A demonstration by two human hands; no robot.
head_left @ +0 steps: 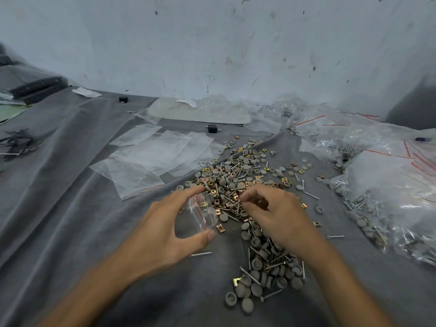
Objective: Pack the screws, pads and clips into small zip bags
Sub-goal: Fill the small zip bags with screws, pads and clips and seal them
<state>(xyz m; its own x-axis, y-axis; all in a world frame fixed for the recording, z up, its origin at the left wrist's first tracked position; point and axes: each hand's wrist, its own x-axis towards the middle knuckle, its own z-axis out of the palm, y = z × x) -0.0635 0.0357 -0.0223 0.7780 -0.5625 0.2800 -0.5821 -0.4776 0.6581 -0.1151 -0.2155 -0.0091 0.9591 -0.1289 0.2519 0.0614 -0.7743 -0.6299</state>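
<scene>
Nearest to the camera, grey round pads (257,265) lie thick at the near end of a long pile (236,175) on a grey cloth (70,232). The pile also has thin screws (310,195) and small gold and copper clips (220,228) mixed in. The left hand (169,232) is at the left edge of the pile and holds a small clear bag (204,214) between the thumb below and the forefinger above, with the other fingers bent behind it. One gold clip seems to be inside the bag. The right hand (276,215) is just beside it, over the middle of the pile. Its fingers are curled down with the tips among screws and clips, and I cannot tell if they have hold of any piece. Farther on the left, empty bags (160,156) lie flat and overlapping on the cloth. On the right is a heap of full bags (389,185) with red zip lines. Behind the pile are a small black block (212,128) and a pale flat board (200,113) close to the stained wall (236,43). Black ties (18,142) lie far to the left.
</scene>
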